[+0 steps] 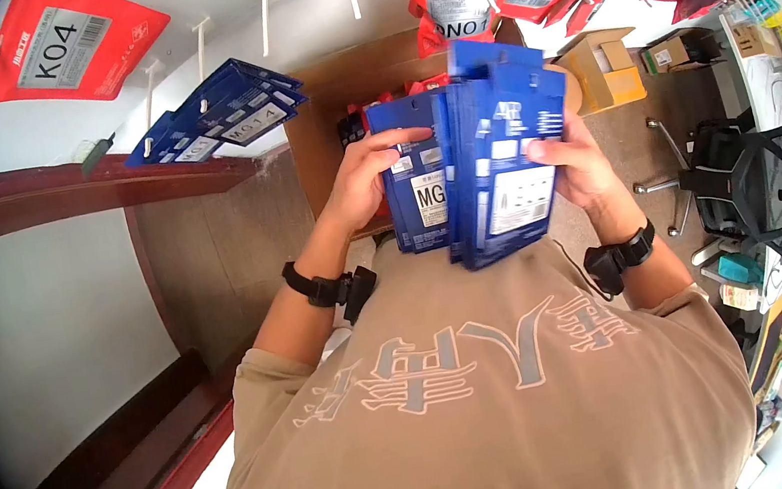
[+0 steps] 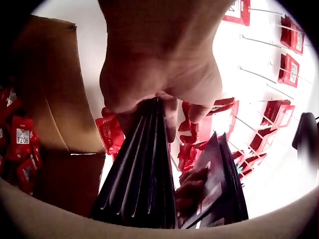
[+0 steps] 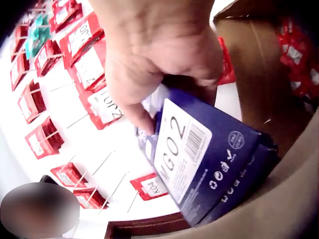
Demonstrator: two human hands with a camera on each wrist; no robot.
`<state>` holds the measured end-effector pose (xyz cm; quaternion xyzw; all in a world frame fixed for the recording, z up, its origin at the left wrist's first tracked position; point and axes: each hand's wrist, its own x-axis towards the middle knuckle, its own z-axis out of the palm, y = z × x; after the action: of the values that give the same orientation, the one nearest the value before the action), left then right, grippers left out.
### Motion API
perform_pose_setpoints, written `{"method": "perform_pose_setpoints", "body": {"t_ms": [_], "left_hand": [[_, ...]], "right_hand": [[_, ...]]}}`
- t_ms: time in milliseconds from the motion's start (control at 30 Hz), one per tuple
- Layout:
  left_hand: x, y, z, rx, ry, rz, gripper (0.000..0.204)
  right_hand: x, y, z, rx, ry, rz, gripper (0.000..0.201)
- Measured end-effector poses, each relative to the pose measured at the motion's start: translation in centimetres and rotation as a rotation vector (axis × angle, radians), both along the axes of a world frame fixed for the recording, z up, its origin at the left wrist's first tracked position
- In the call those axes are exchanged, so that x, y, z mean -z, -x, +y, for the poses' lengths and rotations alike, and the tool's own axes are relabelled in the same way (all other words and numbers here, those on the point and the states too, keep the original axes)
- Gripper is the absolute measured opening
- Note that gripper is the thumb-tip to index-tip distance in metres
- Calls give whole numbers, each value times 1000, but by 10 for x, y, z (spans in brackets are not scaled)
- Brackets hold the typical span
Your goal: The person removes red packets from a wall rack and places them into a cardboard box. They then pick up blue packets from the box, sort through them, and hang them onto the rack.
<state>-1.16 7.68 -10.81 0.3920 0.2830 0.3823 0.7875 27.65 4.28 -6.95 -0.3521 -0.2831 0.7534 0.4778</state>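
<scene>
My left hand (image 1: 363, 180) grips a stack of flat blue packets (image 1: 420, 225) in front of my shirt, its fingers over the front one, whose white label starts with MG. Seen edge-on in the left wrist view, several packets (image 2: 134, 174) stand side by side under that hand. With my right hand (image 1: 583, 160) I hold a second, thicker blue stack (image 1: 502, 177), thumb across its front face. The label MG02 (image 3: 183, 149) shows on it in the right wrist view. This stack overlaps the left one in the head view, and its outlines are slightly blurred.
Behind the stacks stands an open cardboard box (image 1: 315, 104) with red packets inside. Blue packets (image 1: 235, 111) labelled MG14 hang on wall hooks at left. Red bags (image 1: 462, 6) hang above. A yellow-brown carton (image 1: 606, 76) and an office chair (image 1: 744, 171) are at right.
</scene>
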Motion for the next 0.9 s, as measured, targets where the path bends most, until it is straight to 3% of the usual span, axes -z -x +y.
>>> {"method": "perform_pose_setpoints", "body": {"t_ms": [167,333,400,467,500,567,633,767,900], "left_hand": [[-3,-4,2,7,-284,279,40],[-10,-4,4,67,-265,337,32],[-11,-3,4,76,-300,380,30],[-9,-4,2,24,-285,336,32],[-7,-3,2,23,-232,279,47],[-13,-10,1,-20,-244,255,53],[-13,-11,3,-48,-268,269,78],[-13,-17,6,-117,-295,293,99],[-14,-17,2,-187,-297,285,98]], "right_hand": [[51,-19,-23,-67,176,385,66],[62,-14,-29,30,124,355,70],[53,-18,-25,19,108,451,71],[76,-31,-24,50,41,519,74],[74,-32,-24,41,71,465,75],[66,-27,-24,119,103,323,74],[57,-15,-20,149,126,192,55],[29,4,-10,78,200,48,36],[26,5,-12,91,188,-16,37]]}}
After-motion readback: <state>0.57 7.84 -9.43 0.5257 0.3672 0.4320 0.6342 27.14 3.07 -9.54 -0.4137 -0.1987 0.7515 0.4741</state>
